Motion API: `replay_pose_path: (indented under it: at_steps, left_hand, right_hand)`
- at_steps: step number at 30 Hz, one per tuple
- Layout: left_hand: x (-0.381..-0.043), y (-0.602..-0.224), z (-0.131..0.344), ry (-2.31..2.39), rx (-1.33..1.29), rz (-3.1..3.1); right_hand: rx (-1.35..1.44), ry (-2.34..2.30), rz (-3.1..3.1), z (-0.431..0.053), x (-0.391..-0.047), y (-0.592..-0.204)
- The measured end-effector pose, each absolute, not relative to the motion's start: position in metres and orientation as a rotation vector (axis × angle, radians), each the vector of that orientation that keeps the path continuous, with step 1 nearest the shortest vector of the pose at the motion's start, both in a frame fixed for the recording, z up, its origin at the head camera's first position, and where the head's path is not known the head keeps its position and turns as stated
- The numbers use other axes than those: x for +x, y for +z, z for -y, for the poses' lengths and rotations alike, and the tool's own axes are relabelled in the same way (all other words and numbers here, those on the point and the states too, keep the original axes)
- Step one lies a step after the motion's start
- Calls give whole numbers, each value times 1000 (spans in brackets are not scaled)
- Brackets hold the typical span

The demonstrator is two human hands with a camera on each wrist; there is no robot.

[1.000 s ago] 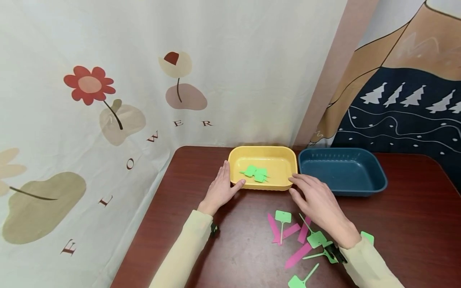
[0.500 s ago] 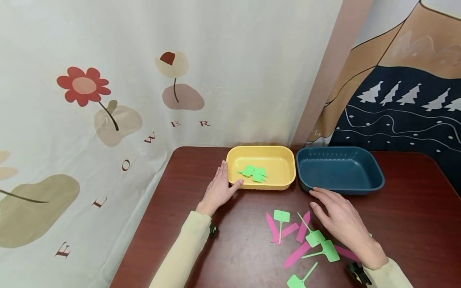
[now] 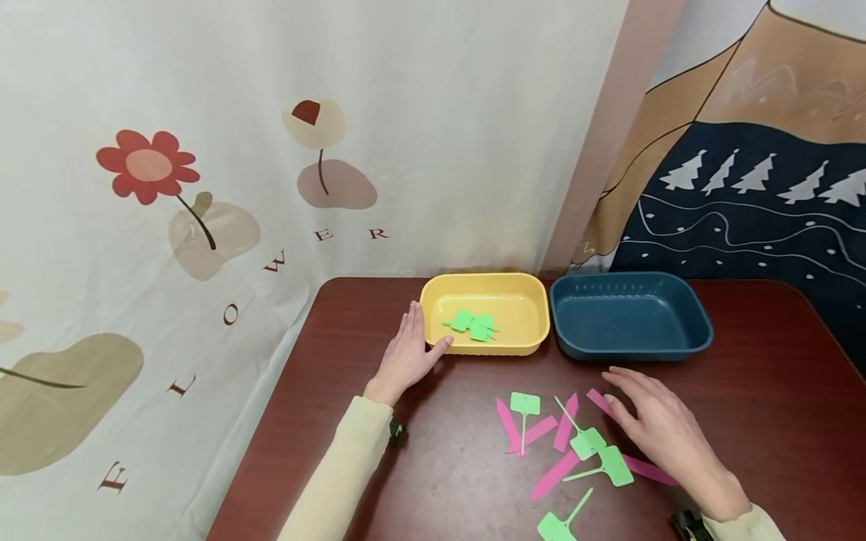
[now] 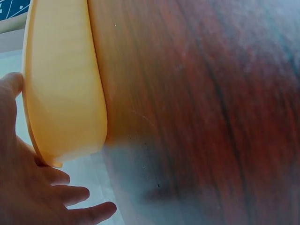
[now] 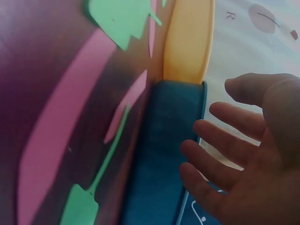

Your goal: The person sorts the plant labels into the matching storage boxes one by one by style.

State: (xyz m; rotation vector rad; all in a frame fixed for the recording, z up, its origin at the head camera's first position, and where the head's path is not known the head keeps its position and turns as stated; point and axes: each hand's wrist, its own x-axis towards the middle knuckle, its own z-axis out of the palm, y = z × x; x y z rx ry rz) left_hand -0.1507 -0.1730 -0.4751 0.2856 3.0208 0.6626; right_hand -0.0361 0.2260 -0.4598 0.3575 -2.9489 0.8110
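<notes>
My left hand (image 3: 406,357) rests against the left end of a yellow tray (image 3: 528,347), its fingers straight along the side and the thumb at the front rim. Several green plant labels (image 3: 482,323) lie inside that tray. My right hand (image 3: 666,424), fingers relaxed and holding nothing, hovers over the table right of the loose labels. Close by it are a pink plant label (image 3: 599,401) and a green plant label (image 3: 617,466). In the right wrist view, the spread fingers (image 5: 225,140) appear in front of the dark blue tray (image 5: 159,154).
The blue tray stands just right of the yellow one, near the back of the brown table (image 3: 433,481). More pink strips (image 3: 555,475) and green labels (image 3: 525,403) lie scattered and partly overlapping in front of the trays. A printed curtain (image 3: 460,135) hangs behind the table.
My right hand has left the yellow tray's front right corner and moved right and toward me, uncovering pink and green labels. The left hand has stayed at the yellow tray.
</notes>
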Motion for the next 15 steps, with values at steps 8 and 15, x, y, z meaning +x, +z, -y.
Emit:
replay_pose_path:
  at_steps: [8,15]
  left_hand:
    - [-151,-475,175,643,288,-3028]
    - [-150,-474,174,641,282,-3024]
  right_hand:
    - [459,745,2924,-209,-32,-469]
    - [464,682,2968,-192,-31,-475]
